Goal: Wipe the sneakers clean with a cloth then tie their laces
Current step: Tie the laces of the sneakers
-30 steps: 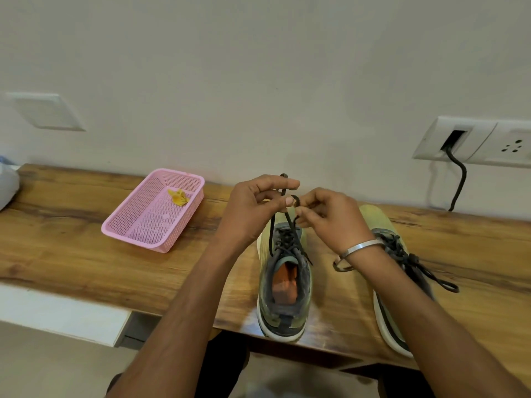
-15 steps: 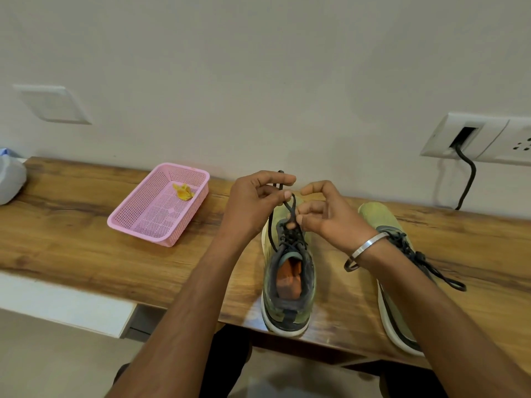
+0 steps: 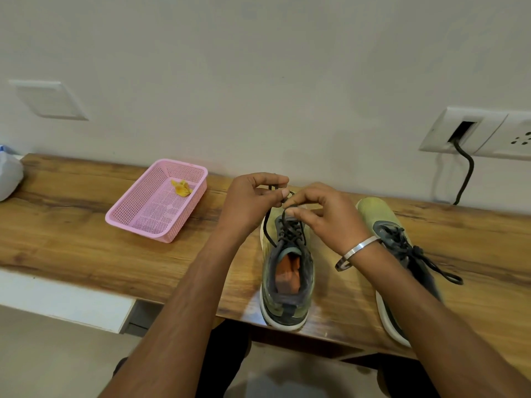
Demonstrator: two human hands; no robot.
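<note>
Two olive-green sneakers stand toe to the wall on the wooden table point(image 3: 71, 239). Above the tongue of the left sneaker point(image 3: 287, 282), my left hand point(image 3: 253, 202) pinches a loop of its black lace point(image 3: 283, 218). My right hand point(image 3: 324, 214), with a metal bangle on its wrist, pinches the other strand close beside it. The lace runs taut down to the eyelets. The right sneaker point(image 3: 385, 225) lies partly hidden under my right forearm, its lace in a bow.
A pink plastic basket point(image 3: 155, 222) holding a small yellow scrap point(image 3: 181, 187) sits left of the shoes near the wall. A wall socket point(image 3: 477, 133) with a black cable is at the upper right. A white object point(image 3: 8, 176) lies at the far left edge.
My hands stayed together over the left sneaker, fingers shifting as they work the lace loops. The view drifted slightly.
</note>
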